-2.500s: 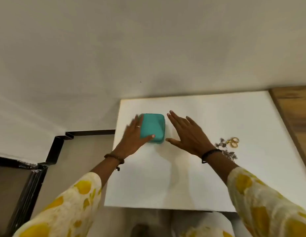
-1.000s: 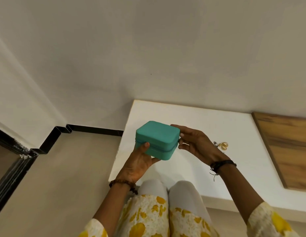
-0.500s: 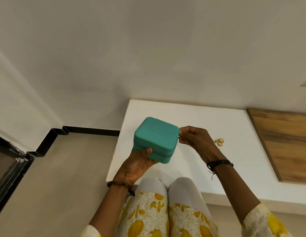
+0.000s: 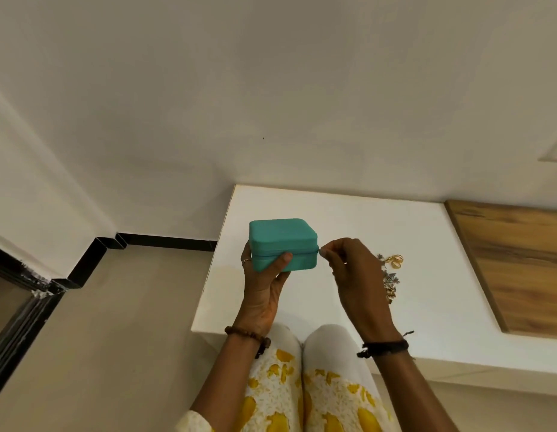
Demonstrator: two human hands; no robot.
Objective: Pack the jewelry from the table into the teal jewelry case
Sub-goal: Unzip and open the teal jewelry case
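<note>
The teal jewelry case [image 4: 283,241] is closed and held up above the white table's [image 4: 349,219] left part. My left hand [image 4: 264,285] grips it from below, thumb across its front face. My right hand [image 4: 352,272] pinches the zipper pull at the case's right front corner. Gold rings [image 4: 395,260] lie on the table just right of my right hand, and a small heap of darker jewelry [image 4: 391,283] lies below them, partly hidden by that hand.
A wooden panel [image 4: 514,266] adjoins the white table on the right. The wall rises right behind the table. Bare floor with a black skirting [image 4: 165,241] lies to the left. My knees [image 4: 305,341] sit at the table's front edge.
The case was lifted off the table and turned level with its front toward me. My right hand went from its side to pinching the zipper pull at the right corner.
</note>
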